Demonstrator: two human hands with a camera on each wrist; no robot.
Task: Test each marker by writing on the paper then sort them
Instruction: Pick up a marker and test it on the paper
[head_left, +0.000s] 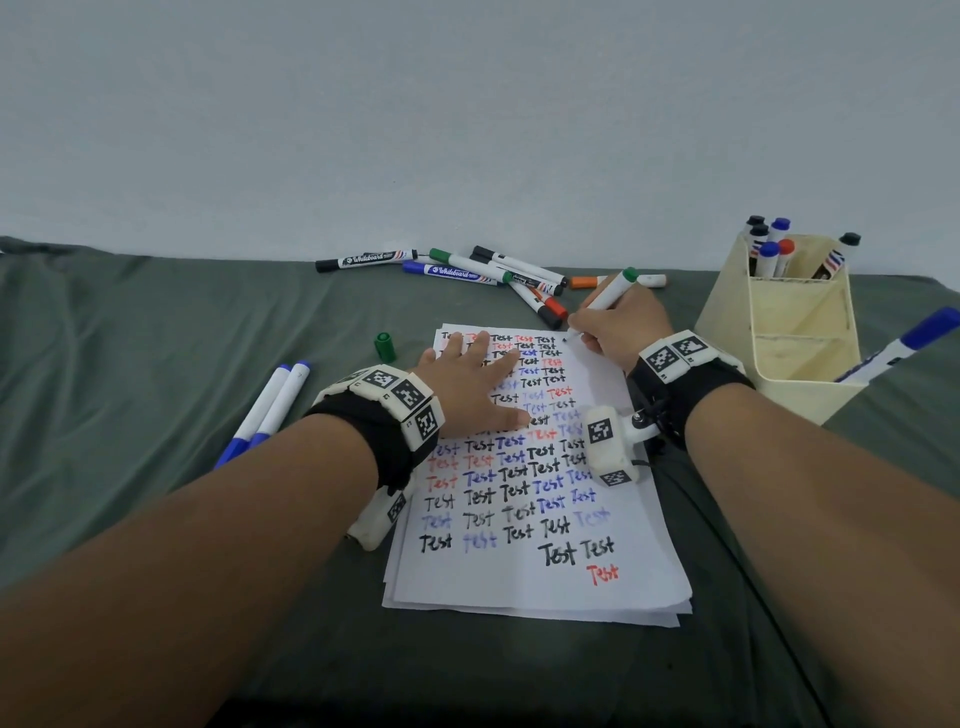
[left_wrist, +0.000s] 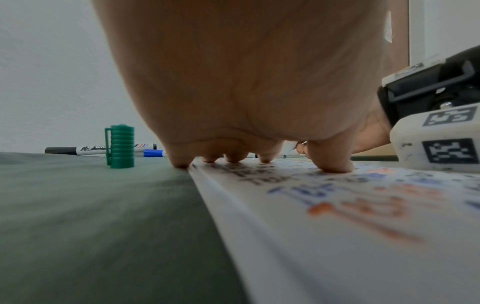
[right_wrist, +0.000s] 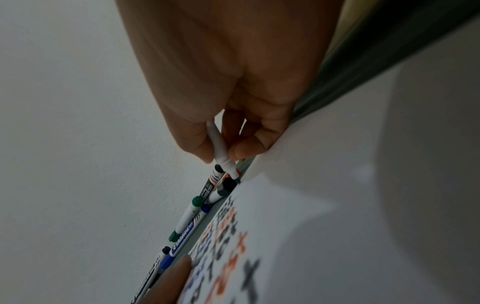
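A sheet of white paper (head_left: 639, 525) covered with rows of the word "Test" in black, red and blue lies on the green cloth. My left hand (head_left: 470, 384) lies flat on its upper left part, fingers spread, fingertips (left_wrist: 335, 166) pressing it down. My right hand (head_left: 618, 327) grips an uncapped green marker (head_left: 605, 299) like a pen, its tip (right_wrist: 237, 180) at the paper's top right corner. The marker's green cap (head_left: 385, 347) stands upright on the cloth left of the paper, also seen as the green cap (left_wrist: 121, 147) in the left wrist view.
A pile of several capped markers (head_left: 467, 270) lies behind the paper near the wall. Two blue markers (head_left: 270, 410) lie at the left. A cream organiser (head_left: 795, 332) at the right holds several markers; a blue marker (head_left: 904, 348) leans in its front compartment.
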